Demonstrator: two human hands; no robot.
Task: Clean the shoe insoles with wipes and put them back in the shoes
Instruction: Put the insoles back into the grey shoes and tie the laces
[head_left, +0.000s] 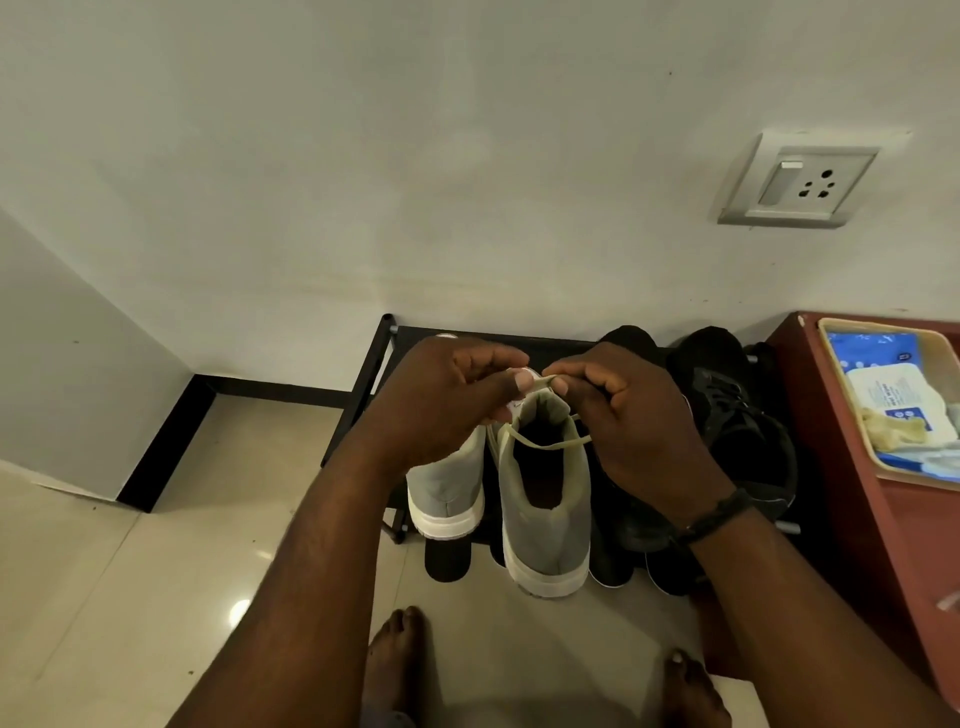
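Observation:
Two grey high-top shoes with white soles stand heel-first toward me on a black shoe rack (376, 374). The right grey shoe (545, 514) sticks out past the rack's front; the left grey shoe (448, 491) stands beside it. My left hand (441, 402) pinches the shoe's tongue and a pale lace (545, 442) near the top of the right shoe. My right hand (631, 415) pinches the same lace's other part just opposite. A loop of lace hangs across the shoe opening. A pack of wipes (896, 402) lies in a tray at the right.
Black shoes (737, 415) fill the rack's right side. Dark insoles or soles (447, 564) poke out under the rack. A red-brown cabinet (831, 467) holds the beige tray (852, 410). My bare feet (397, 660) stand on the tiled floor. A wall socket (797, 182) is above.

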